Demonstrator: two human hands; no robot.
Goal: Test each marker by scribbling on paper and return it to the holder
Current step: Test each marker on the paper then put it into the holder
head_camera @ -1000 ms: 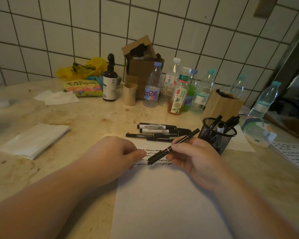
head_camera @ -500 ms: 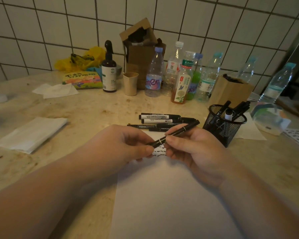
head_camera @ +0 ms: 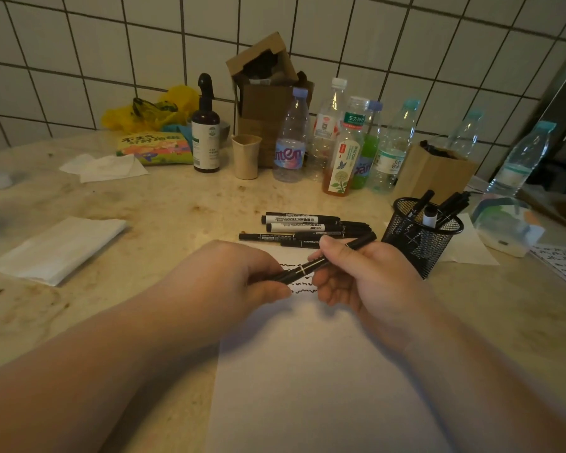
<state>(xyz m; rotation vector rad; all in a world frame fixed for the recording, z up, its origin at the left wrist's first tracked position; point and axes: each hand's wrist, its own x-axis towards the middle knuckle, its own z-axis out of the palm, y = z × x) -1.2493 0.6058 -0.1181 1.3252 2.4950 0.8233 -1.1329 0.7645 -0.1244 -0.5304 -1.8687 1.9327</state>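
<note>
Nearest the viewer, a white sheet of paper point(head_camera: 307, 371) lies on the mottled counter point(head_camera: 177, 207) beneath both forearms. Above its far end the left hand point(head_camera: 239, 276) and right hand point(head_camera: 356, 276) meet on one slim black marker point(head_camera: 311, 265), held tilted, its far end rising to the right. The left hand's curled fingers and thumb grip the marker's near end, which is hidden inside that grip, so whether a cap is on cannot be told. The right hand pinches the barrel between thumb point(head_camera: 330, 248) and fingertips. Wavy black scribbles point(head_camera: 304, 291) show on the paper in the gap between the hands.

Just beyond the hands, a cluster of loose markers point(head_camera: 304, 227) lies flat on the counter. Just beyond and to the right of the right hand stands the black mesh holder point(head_camera: 419, 237) with several markers upright in it. Well to the left of the left hand lies a folded white cloth point(head_camera: 56, 246). Farthest off, bottles point(head_camera: 291, 142), a cardboard box point(head_camera: 265, 103) and a dark pump bottle point(head_camera: 206, 125) stand along the tiled wall point(head_camera: 79, 44).
</note>
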